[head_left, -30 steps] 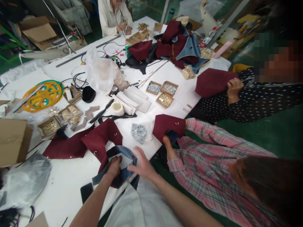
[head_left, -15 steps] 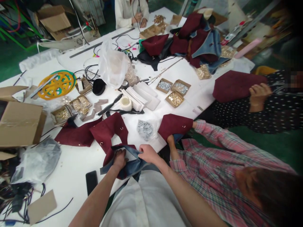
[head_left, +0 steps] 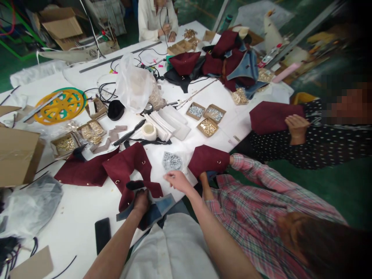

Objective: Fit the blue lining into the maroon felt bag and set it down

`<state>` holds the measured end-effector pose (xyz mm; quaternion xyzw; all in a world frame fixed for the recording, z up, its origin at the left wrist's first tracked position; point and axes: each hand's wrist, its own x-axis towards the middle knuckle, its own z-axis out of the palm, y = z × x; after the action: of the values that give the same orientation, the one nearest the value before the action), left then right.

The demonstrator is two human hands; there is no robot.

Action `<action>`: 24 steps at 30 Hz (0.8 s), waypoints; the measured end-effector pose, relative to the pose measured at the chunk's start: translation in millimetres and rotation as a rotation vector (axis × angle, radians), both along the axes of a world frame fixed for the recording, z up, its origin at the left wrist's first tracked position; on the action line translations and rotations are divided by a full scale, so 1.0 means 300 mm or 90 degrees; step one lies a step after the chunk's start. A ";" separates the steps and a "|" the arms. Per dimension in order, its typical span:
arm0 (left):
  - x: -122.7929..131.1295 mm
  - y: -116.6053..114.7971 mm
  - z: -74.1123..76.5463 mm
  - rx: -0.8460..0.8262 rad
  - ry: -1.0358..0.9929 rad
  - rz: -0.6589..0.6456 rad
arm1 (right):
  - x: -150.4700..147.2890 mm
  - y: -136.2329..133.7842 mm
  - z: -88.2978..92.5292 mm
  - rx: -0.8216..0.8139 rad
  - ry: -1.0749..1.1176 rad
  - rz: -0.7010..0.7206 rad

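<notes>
A black phone (head_left: 102, 235) lies on the counter (head_left: 77, 228) left of your forearm. Your left hand (head_left: 141, 202) is tucked into the denim-and-maroon piece (head_left: 160, 208) at the near edge; whether it grips, I cannot tell. Your right hand (head_left: 175, 180), fingers curled together, is beside the bag of silver parts (head_left: 172, 159).

Head camera, looking forward and down
Seen from just above the wearer's shirt (head_left: 158, 248), across the table (head_left: 77, 221) to a person (head_left: 147, 21) at its far side.
</notes>
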<state>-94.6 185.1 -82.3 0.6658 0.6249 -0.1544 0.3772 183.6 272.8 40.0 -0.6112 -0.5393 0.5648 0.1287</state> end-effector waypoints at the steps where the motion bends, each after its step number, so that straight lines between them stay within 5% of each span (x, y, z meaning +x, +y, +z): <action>1: -0.002 -0.006 0.007 0.014 0.016 0.003 | 0.029 0.061 -0.055 0.042 -0.101 -0.078; 3: -0.005 -0.016 0.018 0.032 0.036 0.001 | 0.072 0.169 -0.158 0.103 -0.261 -0.146; 8: 0.000 -0.023 0.013 0.043 0.055 -0.004 | 0.083 0.296 -0.315 0.045 -0.357 -0.068; 18: -0.011 -0.021 -0.014 0.035 0.049 0.001 | 0.089 0.274 -0.391 0.023 -0.362 -0.060; 24: -0.003 -0.016 -0.007 0.032 0.064 -0.002 | 0.146 0.249 -0.400 0.074 -0.263 -0.168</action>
<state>-95.5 180.4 -84.3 0.6674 0.6458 -0.1723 0.3282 227.4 347.5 -80.0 -0.7703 -0.5014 0.3741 0.1234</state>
